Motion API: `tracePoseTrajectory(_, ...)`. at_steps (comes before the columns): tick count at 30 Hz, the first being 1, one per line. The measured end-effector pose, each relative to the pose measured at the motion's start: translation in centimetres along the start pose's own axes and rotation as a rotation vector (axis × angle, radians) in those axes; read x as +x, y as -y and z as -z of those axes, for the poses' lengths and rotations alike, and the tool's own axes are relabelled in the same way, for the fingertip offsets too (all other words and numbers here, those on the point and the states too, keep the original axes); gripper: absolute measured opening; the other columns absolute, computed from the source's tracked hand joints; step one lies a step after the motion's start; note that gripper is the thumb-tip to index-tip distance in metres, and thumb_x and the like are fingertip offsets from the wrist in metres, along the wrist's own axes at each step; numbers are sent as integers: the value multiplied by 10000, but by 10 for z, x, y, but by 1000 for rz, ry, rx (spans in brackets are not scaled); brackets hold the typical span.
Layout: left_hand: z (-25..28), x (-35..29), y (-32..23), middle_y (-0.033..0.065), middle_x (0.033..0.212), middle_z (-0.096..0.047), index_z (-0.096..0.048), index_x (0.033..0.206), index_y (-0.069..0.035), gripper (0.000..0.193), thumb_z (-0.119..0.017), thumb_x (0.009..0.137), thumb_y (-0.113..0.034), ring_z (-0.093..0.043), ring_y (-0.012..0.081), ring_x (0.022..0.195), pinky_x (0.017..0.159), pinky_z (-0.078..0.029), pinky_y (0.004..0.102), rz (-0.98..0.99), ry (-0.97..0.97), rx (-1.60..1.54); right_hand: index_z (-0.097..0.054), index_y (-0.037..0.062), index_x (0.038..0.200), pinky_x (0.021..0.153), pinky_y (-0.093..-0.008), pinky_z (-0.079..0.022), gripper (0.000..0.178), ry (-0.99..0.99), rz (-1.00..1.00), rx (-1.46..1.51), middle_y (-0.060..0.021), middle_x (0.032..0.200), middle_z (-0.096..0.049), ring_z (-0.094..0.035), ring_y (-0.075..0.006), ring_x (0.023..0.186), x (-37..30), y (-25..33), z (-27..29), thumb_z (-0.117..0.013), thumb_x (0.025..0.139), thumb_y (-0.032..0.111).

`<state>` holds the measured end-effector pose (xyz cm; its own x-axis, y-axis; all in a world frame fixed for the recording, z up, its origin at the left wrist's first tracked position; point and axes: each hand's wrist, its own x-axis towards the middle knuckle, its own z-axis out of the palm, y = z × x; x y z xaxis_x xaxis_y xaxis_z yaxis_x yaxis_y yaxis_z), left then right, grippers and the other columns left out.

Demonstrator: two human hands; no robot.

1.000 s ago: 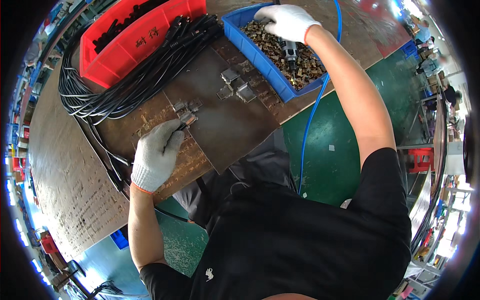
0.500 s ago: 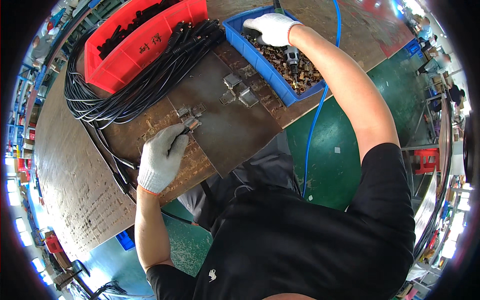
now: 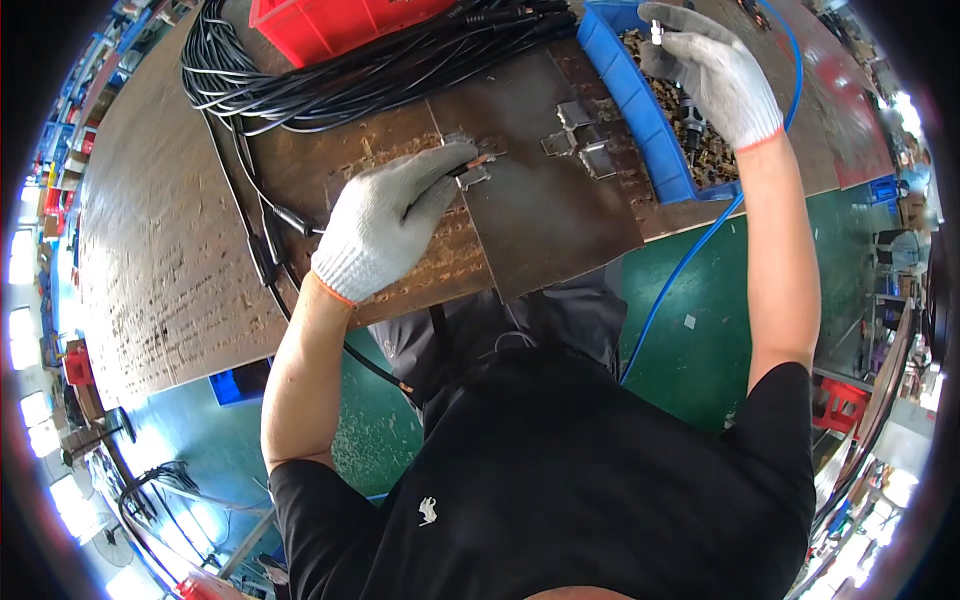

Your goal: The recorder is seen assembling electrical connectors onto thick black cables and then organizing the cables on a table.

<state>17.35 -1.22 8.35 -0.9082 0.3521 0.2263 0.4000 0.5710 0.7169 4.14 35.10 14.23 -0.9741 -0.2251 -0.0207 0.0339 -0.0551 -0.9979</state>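
My left hand [image 3: 385, 222], in a white knit glove, pinches a black cable whose copper-coloured end [image 3: 482, 162] pokes out past the fingertips. That end sits over a small metal fixture [image 3: 473, 180] on the dark plate [image 3: 540, 225]. My right hand [image 3: 715, 80], gloved too, is raised over the blue bin [image 3: 630, 105] and grips a small shiny metal fitting [image 3: 656, 32] between thumb and fingers. Many small brass-coloured parts [image 3: 712, 160] fill the bin, and a grey and black power tool [image 3: 691, 118] lies on them, partly hidden by my right hand.
A second metal fixture [image 3: 585, 140] stands on the plate near the bin. Behind lie a coiled bundle of black cables [image 3: 400, 85] and a red bin [image 3: 340, 25]. A blue hose [image 3: 690, 262] hangs over the worn table's [image 3: 170, 230] right edge.
My right hand has come up out of the blue bin with the metal fitting. My left hand keeps its hold on the cable near the fixture. The whole view has shifted.
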Motion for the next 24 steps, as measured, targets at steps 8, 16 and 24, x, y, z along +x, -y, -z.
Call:
tracePoseTrajectory(8,1,-7,-2,200,1272,-762,-707,1374,-39,371,-634,1010,-34,-760,282,1114,953,-582,352,69,-31,-93,-741,19,1236,814,-334,-648,252,184,-187,455,-111,1093,-785,-778,-215,925,-45,-63,-101,-700,988,41)
tracePoseTrajectory(16,-2,-12,7,183,1308,-757,-669,1413,26,403,-613,1014,28,-728,225,1189,1025,-548,342,-6,-145,-84,-732,14,1287,791,-317,-647,269,206,-279,668,-121,1124,-792,-791,-224,920,-49,-84,-139,-683,1027,61)
tracePoseTrajectory(24,4,-12,3,184,1309,-760,-671,1413,23,397,-611,1020,24,-730,232,1200,1044,-547,349,2,-141,-71,-744,22,1276,796,-317,-640,269,250,-276,630,-111,1046,-803,-790,-214,904,-48,-92,-144,-653,1075,175)
